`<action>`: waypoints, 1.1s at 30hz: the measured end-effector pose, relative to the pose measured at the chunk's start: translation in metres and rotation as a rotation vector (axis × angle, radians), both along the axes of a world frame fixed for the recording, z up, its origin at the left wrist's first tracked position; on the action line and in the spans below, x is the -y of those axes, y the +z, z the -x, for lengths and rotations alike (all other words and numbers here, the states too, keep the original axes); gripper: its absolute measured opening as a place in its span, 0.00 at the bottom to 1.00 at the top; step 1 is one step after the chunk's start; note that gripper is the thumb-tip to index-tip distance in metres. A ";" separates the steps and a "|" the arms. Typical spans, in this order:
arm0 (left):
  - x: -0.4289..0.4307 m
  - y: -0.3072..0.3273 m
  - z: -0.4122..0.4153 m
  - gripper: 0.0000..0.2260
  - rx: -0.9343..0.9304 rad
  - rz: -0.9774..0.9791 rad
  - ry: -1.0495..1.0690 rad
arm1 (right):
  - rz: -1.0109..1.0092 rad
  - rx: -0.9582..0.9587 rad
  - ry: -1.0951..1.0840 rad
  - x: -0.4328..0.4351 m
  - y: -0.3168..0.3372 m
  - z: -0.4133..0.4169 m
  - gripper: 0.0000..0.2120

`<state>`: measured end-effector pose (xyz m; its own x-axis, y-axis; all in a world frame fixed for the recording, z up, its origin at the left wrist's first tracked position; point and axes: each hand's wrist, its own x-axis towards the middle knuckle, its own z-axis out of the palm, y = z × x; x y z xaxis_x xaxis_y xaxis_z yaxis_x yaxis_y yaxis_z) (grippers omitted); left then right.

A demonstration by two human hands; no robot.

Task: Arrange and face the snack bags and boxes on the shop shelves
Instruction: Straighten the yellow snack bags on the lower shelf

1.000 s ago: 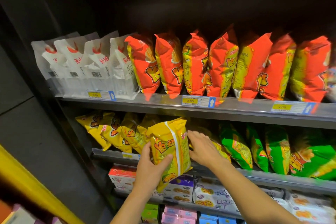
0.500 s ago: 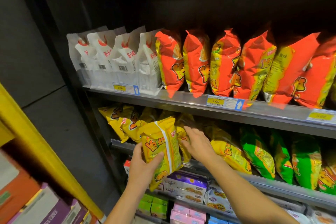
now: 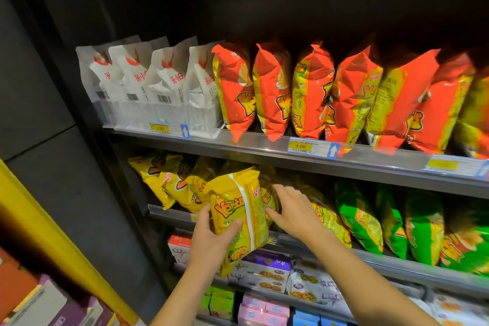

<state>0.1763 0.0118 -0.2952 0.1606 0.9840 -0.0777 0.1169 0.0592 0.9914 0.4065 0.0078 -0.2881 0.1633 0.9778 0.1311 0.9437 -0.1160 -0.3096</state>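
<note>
My left hand (image 3: 211, 238) grips a yellow snack bag (image 3: 239, 217) from below and holds it in front of the middle shelf (image 3: 370, 259). My right hand (image 3: 293, 209) reaches past that bag with spread fingers and touches the yellow bags (image 3: 270, 193) standing behind it. More yellow bags (image 3: 169, 182) lean at the shelf's left end. Green bags (image 3: 423, 222) fill its right part. On the upper shelf (image 3: 264, 145) stand white bags (image 3: 148, 87) on the left and red-orange bags (image 3: 344, 98) to the right.
Below the middle shelf lie cookie boxes (image 3: 267, 270) and small coloured cartons (image 3: 264, 309). A dark side panel (image 3: 66, 167) bounds the shelves on the left. A yellow edge (image 3: 39, 222) and boxes (image 3: 53, 304) of another unit sit at bottom left. Price tags (image 3: 312, 147) line the shelf rails.
The view has swung left, so the shelves sit further right in frame. Both hands stay at the yellow bags; my right hand has slid slightly left, close behind the held bag.
</note>
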 end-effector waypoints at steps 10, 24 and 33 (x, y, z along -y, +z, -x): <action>0.009 -0.001 -0.031 0.28 0.019 0.005 -0.075 | 0.085 0.248 -0.049 0.039 -0.031 -0.052 0.36; 0.005 -0.006 -0.060 0.32 -0.015 -0.028 -0.103 | 0.039 0.133 0.022 0.027 -0.037 -0.050 0.26; -0.002 -0.013 -0.077 0.33 -0.080 -0.118 0.009 | -0.073 0.034 -0.030 0.042 -0.038 -0.064 0.25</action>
